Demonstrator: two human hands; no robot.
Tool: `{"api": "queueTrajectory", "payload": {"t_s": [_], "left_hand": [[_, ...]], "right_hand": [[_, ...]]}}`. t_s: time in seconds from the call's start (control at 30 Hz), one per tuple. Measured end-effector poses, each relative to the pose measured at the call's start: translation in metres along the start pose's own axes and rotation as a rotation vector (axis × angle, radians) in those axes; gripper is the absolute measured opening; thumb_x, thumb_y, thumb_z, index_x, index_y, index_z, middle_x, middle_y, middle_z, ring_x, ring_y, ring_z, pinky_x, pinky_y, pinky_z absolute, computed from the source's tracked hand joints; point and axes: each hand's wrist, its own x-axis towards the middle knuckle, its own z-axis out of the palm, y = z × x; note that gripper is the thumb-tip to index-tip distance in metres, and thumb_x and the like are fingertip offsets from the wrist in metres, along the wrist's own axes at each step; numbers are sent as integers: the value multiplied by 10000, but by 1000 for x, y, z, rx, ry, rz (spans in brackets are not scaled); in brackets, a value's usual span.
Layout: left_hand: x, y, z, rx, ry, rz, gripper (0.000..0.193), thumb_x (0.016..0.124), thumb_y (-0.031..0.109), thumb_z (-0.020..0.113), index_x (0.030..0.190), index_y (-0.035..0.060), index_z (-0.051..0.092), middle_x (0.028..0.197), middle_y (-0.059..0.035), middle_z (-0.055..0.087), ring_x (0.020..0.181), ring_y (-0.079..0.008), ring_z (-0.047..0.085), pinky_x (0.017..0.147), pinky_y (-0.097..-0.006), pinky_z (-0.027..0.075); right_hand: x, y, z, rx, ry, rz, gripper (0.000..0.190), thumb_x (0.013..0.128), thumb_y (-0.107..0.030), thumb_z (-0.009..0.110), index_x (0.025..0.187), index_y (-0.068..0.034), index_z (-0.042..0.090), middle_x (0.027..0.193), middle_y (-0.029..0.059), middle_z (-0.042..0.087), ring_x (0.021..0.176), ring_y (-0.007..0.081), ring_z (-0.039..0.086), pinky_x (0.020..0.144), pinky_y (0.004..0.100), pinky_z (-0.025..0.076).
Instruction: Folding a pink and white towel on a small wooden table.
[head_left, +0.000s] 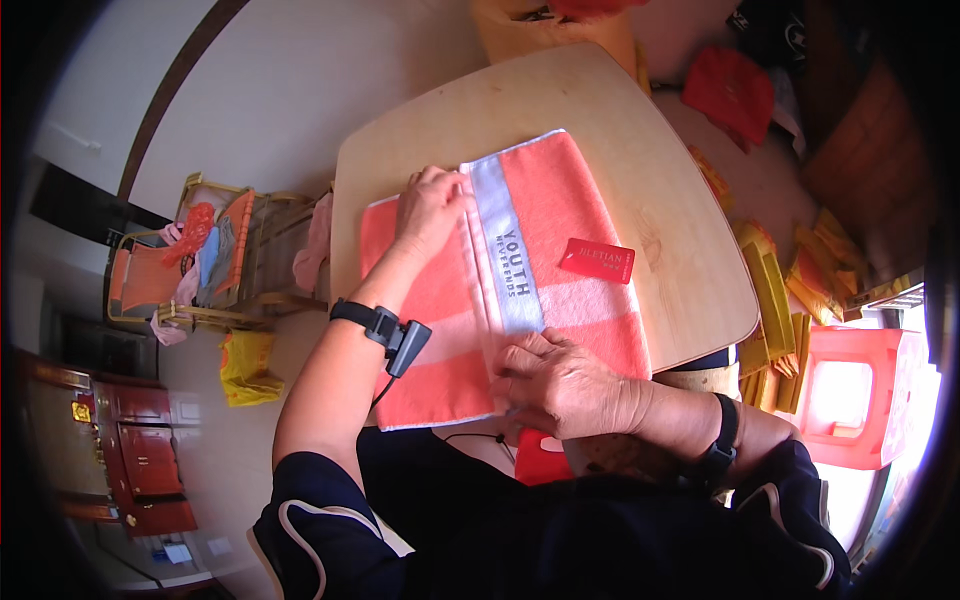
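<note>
A coral-red towel (555, 202) with paler bands and white edging lies on a wooden table (645, 172). A pale blue-grey strip with printed lettering runs along its middle, next to a lengthwise seam or fold line. My left hand (435, 206) is at the far end of that line, thumb and fingers drawn together on the cloth. At the near end my right hand (559, 382) has its fingers curled on the towel's edge, fingertips partly hidden. A red card (598, 260) bearing writing rests on the right part of the towel.
A folding chair (180, 262) piled with cloths stands at the left, a yellow bag (250, 367) below it. Yellow packets (772, 300) and a red plastic stool (862, 390) are at the right. Beyond the table are a large yellow bag (555, 30) and a red bag (729, 94).
</note>
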Motion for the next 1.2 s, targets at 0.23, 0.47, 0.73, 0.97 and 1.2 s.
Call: {"api": "queueTrajectory", "payload": {"t_s": [0.23, 0.47, 0.73, 0.97, 1.2], "left_hand": [[-9, 16, -27, -35, -153, -150, 506, 874, 346, 670, 1320, 116, 609, 1301, -97, 557, 1250, -299, 498, 1047, -409, 409], [-109, 97, -59, 25, -189, -19, 655, 906, 495, 617, 1423, 116, 482, 1483, -127, 434, 1413, -322, 342, 1065, -611, 344], [-216, 151, -56, 35, -216, 24, 883, 876, 654, 546, 1512, 69, 364, 1612, -142, 261, 1492, -330, 214, 1156, -541, 216], [-246, 143, -79, -227, 272, -67, 637, 711, 69, 769, 1318, 56, 578, 1309, -134, 571, 1217, -325, 502, 1062, -443, 383], [-300, 115, -76, -261, 647, -509, 609, 716, -75, 661, 1298, 91, 588, 1298, -100, 546, 1191, -264, 510, 954, -366, 453]], "right_hand": [[-1, -1, 4, -33, -24, -90, 431, 697, -246, 773, 1102, -136, 677, 1156, 67, 596, 1177, 297, 551, 969, 447, 464], [-45, -13, -9, -454, 33, 123, 620, 777, -323, 748, 1327, -92, 577, 1382, 130, 526, 1310, 326, 479, 1004, 489, 426], [-56, -31, -17, -480, -49, 145, 668, 721, -267, 782, 1340, -124, 576, 1422, 117, 492, 1363, 330, 416, 1049, 507, 394], [-59, -31, -35, -491, -164, 180, 646, 711, -242, 765, 1315, -126, 569, 1452, 113, 466, 1377, 326, 398, 1046, 535, 393], [-19, -50, -7, -395, 113, -27, 338, 747, -121, 755, 1071, -75, 670, 1017, 99, 618, 954, 309, 616, 846, 429, 479]]}}
